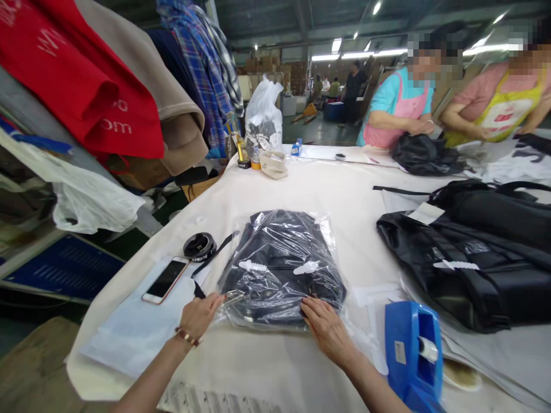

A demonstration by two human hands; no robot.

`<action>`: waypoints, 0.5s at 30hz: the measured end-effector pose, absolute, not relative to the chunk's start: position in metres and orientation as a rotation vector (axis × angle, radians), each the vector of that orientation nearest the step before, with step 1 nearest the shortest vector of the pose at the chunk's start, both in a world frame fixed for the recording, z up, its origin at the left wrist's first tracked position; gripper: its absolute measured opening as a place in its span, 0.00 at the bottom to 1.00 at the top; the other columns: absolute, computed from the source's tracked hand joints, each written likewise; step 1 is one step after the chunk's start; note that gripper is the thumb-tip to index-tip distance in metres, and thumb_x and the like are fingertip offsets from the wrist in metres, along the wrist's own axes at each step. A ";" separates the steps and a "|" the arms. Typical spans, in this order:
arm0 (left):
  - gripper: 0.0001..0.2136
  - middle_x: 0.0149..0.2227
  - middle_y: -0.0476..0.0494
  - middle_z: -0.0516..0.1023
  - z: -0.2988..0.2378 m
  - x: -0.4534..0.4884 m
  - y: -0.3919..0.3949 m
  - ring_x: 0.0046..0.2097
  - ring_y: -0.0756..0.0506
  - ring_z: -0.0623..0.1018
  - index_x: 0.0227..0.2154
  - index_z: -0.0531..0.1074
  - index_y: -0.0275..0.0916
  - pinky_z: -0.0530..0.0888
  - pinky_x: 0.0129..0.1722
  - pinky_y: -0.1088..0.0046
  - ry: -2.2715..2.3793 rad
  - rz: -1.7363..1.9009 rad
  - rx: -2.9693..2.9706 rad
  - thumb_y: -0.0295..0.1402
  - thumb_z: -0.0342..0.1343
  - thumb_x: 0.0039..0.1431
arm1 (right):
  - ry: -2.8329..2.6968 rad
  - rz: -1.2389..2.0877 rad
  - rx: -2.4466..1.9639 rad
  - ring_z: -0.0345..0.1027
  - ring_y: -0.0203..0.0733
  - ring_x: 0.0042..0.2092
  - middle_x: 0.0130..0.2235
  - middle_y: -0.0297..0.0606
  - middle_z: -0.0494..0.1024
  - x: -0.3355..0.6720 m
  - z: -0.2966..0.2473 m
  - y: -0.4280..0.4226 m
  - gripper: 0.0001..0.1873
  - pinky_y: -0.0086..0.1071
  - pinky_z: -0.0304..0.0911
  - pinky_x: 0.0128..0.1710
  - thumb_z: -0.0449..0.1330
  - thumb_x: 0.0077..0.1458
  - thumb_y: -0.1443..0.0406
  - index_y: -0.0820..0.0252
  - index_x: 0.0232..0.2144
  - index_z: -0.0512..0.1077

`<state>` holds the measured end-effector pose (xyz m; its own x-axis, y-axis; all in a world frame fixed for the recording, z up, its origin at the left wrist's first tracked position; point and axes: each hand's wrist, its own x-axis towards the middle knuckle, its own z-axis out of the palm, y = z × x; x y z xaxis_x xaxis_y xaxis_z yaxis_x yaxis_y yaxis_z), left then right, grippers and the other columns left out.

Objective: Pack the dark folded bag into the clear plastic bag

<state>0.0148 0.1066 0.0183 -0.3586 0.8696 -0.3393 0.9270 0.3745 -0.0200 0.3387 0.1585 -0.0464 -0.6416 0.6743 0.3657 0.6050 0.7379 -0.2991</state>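
Observation:
A black garment sealed in a clear plastic bag lies on the white table in front of me. My left hand pinches the bag's near left corner, its fingers closed on the plastic. My right hand lies flat on the bag's near edge with its fingers stretched out. A bracelet sits on my left wrist.
A phone and a roll of black strap lie to the left. A blue tape dispenser stands at the near right, with a pile of black bags beyond it. Two people work at the far right. Clothes hang on the left.

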 end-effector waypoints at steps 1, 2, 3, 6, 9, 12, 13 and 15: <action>0.18 0.30 0.46 0.76 0.018 0.016 0.107 0.36 0.43 0.75 0.31 0.67 0.43 0.62 0.31 0.72 2.371 -0.320 1.576 0.42 0.33 0.61 | -2.449 0.258 -0.974 0.67 0.42 0.52 0.49 0.43 0.75 0.339 -0.047 0.159 0.17 0.42 0.66 0.51 0.51 0.55 0.70 0.58 0.47 0.68; 0.18 0.29 0.46 0.76 0.017 0.016 0.108 0.34 0.43 0.75 0.31 0.67 0.44 0.62 0.30 0.72 2.368 -0.330 1.564 0.42 0.33 0.61 | -2.399 0.324 -0.974 0.67 0.42 0.51 0.48 0.42 0.75 0.339 -0.048 0.160 0.16 0.42 0.66 0.51 0.51 0.55 0.70 0.58 0.46 0.68; 0.18 0.28 0.47 0.76 0.016 0.016 0.109 0.34 0.43 0.76 0.29 0.67 0.44 0.62 0.29 0.72 2.361 -0.332 1.555 0.43 0.33 0.61 | -2.330 0.406 -0.971 0.68 0.42 0.51 0.47 0.42 0.76 0.340 -0.046 0.160 0.15 0.41 0.67 0.50 0.51 0.55 0.70 0.58 0.44 0.69; 0.19 0.26 0.48 0.76 0.018 0.017 0.112 0.33 0.44 0.76 0.26 0.66 0.43 0.62 0.28 0.73 2.341 -0.315 1.535 0.44 0.33 0.60 | -2.046 0.674 -0.995 0.71 0.40 0.46 0.43 0.42 0.78 0.350 -0.031 0.156 0.10 0.37 0.70 0.46 0.52 0.55 0.67 0.57 0.38 0.71; 0.19 0.25 0.48 0.75 0.022 0.017 0.113 0.33 0.44 0.76 0.24 0.65 0.44 0.63 0.28 0.74 2.320 -0.290 1.535 0.44 0.33 0.60 | -1.839 0.755 -1.113 0.72 0.40 0.44 0.41 0.40 0.78 0.380 -0.007 0.144 0.08 0.36 0.70 0.45 0.54 0.55 0.64 0.55 0.35 0.72; 0.20 0.25 0.49 0.75 0.024 0.016 0.112 0.33 0.44 0.76 0.24 0.65 0.44 0.66 0.30 0.73 2.286 -0.247 1.510 0.47 0.32 0.59 | -1.665 0.499 -1.341 0.70 0.43 0.45 0.42 0.42 0.77 0.431 0.004 0.126 0.09 0.40 0.68 0.46 0.56 0.52 0.61 0.54 0.37 0.72; 0.21 0.25 0.49 0.75 0.023 0.014 0.111 0.33 0.43 0.76 0.24 0.66 0.44 0.66 0.31 0.72 2.268 -0.230 1.496 0.47 0.32 0.58 | -1.579 0.393 -1.435 0.70 0.45 0.45 0.42 0.43 0.76 0.450 0.003 0.119 0.11 0.42 0.67 0.47 0.57 0.51 0.59 0.55 0.37 0.72; 0.22 0.27 0.49 0.76 0.016 0.006 0.110 0.34 0.44 0.76 0.27 0.69 0.46 0.68 0.33 0.71 2.221 -0.196 1.512 0.47 0.32 0.58 | -1.382 0.301 -1.660 0.68 0.48 0.45 0.41 0.45 0.75 0.485 -0.004 0.104 0.15 0.47 0.65 0.47 0.56 0.49 0.54 0.57 0.35 0.71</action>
<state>0.0064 0.1100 0.0162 -0.3028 0.8484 -0.4342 0.9114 0.3910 0.1285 0.4849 0.1041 -0.0040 0.3382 0.8719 0.3542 0.6455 0.0590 -0.7615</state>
